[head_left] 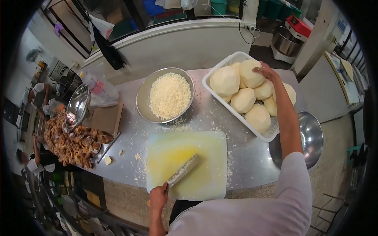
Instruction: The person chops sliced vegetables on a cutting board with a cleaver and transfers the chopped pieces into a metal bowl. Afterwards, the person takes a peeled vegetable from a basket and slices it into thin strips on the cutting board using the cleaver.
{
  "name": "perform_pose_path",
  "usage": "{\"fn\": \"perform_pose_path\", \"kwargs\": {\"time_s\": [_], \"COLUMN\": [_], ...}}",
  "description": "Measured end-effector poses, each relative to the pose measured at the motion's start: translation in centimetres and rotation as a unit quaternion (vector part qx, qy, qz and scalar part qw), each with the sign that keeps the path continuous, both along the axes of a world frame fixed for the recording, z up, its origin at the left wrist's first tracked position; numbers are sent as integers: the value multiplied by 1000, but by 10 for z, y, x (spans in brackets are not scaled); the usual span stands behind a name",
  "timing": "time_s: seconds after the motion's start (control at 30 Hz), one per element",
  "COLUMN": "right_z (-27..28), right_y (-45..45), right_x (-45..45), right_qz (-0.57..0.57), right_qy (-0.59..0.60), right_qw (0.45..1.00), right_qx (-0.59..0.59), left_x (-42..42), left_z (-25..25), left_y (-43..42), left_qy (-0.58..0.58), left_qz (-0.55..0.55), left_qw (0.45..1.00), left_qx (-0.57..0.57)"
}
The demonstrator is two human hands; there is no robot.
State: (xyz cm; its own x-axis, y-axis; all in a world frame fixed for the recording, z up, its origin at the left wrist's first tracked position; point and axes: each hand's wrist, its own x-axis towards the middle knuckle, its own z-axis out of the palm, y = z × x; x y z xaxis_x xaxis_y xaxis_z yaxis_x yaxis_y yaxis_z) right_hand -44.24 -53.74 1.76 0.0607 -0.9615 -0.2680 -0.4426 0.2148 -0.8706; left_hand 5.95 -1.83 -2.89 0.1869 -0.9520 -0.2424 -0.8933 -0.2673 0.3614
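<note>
My left hand (158, 197) is wrapped around the handle of a cleaver (184, 170), whose blade, flecked with white bits, lies over a yellow-stained cutting board (212, 157). Stretched out to the far right, my right hand (265, 71) grips the side of a large peeled pale root vegetable (251, 74) at the top of the pile. Several more peeled root vegetables (225, 81) fill the white plastic basket (242, 122) under it. Beyond the board stands a steel bowl (142, 103) heaped with finely chopped white pieces (169, 96).
Chopped bits are scattered over the steel table (252, 161). An empty steel bowl (313, 135) sits by the basket at right. At left are a pile of brown food pieces (73, 143), a tilted steel bowl (78, 104) and a thin rod (108, 147). Other people (37, 161) are farther left.
</note>
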Motion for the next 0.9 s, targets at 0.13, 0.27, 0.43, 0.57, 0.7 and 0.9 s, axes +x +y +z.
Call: {"fn": "perform_pose_path", "kwargs": {"time_s": [0.13, 0.27, 0.43, 0.57, 0.7, 0.9], "right_z": [-7, -17, 0, 57, 31, -52], "right_y": [24, 29, 71, 177, 274, 368], "right_x": [18, 16, 11, 64, 145, 280], "right_qz": [-82, -124, -146, -25, -3, 8], "right_qy": [-28, -146, -325, -275, -111, -128], "right_qw": [995, 976, 923, 950, 973, 990], "right_qx": [-58, -105, -144, -142, -204, -64], "left_x": [0, 6, 18, 37, 67, 110], "left_z": [6, 2, 8, 7, -8, -4], "left_y": [-5, -4, -11, -19, -20, -29], "left_qy": [0, 6, 73, 136, 297, 326], "left_qz": [-2, -11, -22, 43, 151, 128], "left_qw": [1000, 1000, 997, 989, 943, 937], "left_qx": [25, 8, -1, 26, 6, 7]}}
